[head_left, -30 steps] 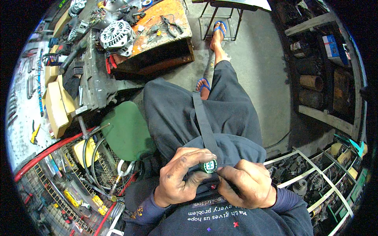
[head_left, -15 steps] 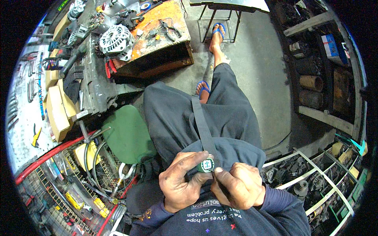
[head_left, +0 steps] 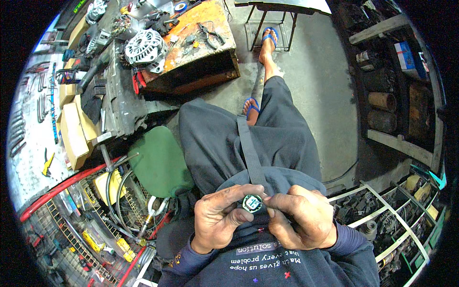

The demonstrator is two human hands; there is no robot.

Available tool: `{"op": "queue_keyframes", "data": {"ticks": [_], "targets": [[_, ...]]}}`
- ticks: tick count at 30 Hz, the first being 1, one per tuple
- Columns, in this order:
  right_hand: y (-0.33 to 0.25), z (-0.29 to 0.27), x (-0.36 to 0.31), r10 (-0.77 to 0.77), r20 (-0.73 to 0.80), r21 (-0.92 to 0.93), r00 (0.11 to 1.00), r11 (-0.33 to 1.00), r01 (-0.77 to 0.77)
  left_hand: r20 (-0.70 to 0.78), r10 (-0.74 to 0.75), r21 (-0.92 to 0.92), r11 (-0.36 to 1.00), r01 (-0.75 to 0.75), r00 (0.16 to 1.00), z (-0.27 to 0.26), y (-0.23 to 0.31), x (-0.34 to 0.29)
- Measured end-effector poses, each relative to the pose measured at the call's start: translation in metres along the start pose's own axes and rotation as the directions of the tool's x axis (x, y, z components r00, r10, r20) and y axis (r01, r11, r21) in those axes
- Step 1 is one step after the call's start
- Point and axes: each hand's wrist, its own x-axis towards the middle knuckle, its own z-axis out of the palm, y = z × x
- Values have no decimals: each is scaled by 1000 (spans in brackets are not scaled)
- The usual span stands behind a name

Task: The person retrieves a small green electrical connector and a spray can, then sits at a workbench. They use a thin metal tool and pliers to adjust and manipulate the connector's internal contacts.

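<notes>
A small round connector, dark green around its rim with a pale slotted face turned up, sits in front of my lap. My left hand is closed on it, index finger over the top edge and thumb below. Close beside its right edge, my right hand is pinched, thumb against the curled index finger. A thin dark sliver seems to show at those fingertips, too small to name. A dark drawstring or strap runs down over my trousers just above the connector.
Ahead to the left stands a wooden workbench bearing a silver alternator and black pliers. A green stool seat is at my left. Metal racks of parts line the right side. A small metal table stands ahead.
My right hand has shifted right and its thumb has dropped lower. The connector's face is more fully in sight between the hands. The whole view has moved slightly.
</notes>
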Motion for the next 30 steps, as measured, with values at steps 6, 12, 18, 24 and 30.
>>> {"op": "queue_keyframes", "data": {"ticks": [6,12,18,24,30], "targets": [[1,2,0,-14,6,-25,1000,1000,14,-10,14,27,1000,-14,1000,2,2,0],[5,0,2,-44,40,-44,998,998,46,37,29,156,987,-34,999,0,5,5],[12,10,-3,-149,18,-147,989,978,150,-28,-33,86,996,35,999,6,2,0],[27,27,-19,-166,-33,-145,986,976,159,-123,-95,-27,995,93,988,15,-11,-3],[39,38,-26,-197,-27,-200,980,962,188,-176,-125,36,990,133,976,16,-19,-2]]}}
